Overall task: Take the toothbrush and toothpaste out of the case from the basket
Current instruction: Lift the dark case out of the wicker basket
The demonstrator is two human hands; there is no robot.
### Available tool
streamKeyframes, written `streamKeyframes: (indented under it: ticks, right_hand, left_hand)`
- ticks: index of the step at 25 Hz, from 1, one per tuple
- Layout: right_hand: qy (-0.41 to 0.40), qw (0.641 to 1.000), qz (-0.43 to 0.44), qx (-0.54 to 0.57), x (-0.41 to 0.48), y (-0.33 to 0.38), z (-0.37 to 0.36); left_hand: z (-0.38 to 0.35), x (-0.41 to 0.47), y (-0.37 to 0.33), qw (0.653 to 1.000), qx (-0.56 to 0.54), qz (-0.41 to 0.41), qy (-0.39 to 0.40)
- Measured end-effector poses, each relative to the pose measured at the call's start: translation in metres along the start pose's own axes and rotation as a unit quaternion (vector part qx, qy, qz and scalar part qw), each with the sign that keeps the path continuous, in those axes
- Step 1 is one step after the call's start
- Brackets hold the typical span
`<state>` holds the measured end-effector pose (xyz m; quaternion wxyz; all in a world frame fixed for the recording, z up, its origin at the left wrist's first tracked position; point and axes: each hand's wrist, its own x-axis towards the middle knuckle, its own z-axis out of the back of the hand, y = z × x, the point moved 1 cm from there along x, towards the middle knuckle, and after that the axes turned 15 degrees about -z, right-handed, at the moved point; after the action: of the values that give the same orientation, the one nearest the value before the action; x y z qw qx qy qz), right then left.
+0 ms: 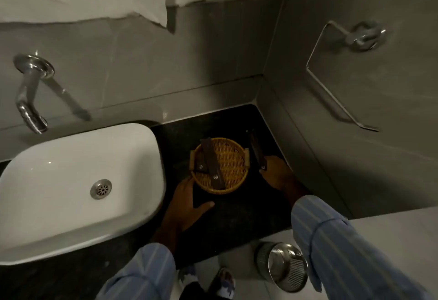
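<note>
A round yellow wicker basket (pixel 233 157) stands on the dark counter (pixel 237 214). Across its left half lies a long dark brown case (pixel 211 163), with a second dark case (pixel 198 166) partly under it at the left rim. My right hand (pixel 276 173) is just right of the basket, shut on another long dark case (pixel 256 149) that it holds outside the rim, pointing away from me. My left hand (pixel 189 201) rests on the counter at the basket's near left side, fingers spread, touching its rim. No toothbrush or toothpaste shows.
A white basin (pixel 71 169) fills the counter's left, with a chrome tap (pixel 29 93) on the wall above. Grey walls close the back and right; a chrome holder (pixel 343 69) hangs there. A steel bin (pixel 284 264) stands on the floor below.
</note>
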<state>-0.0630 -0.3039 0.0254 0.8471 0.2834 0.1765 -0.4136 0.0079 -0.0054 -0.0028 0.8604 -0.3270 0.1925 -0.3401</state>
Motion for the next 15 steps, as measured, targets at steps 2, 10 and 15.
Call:
streamKeyframes:
  ticks: [2,10,15]
  right_hand:
    - [0.001,0.999,-0.040,0.031,0.011,-0.003,-0.010]
    - [-0.069,0.995,-0.072,0.032,0.040,-0.013,-0.036]
    - [-0.052,0.990,-0.129,0.008,0.043,-0.020,-0.023]
  left_hand:
    - [-0.015,-0.004,0.011,0.998,0.033,0.050,0.031]
    - [-0.053,-0.027,0.040,0.974,0.209,0.016,0.086]
    - [-0.047,-0.021,0.032,0.983,0.170,0.024,0.067]
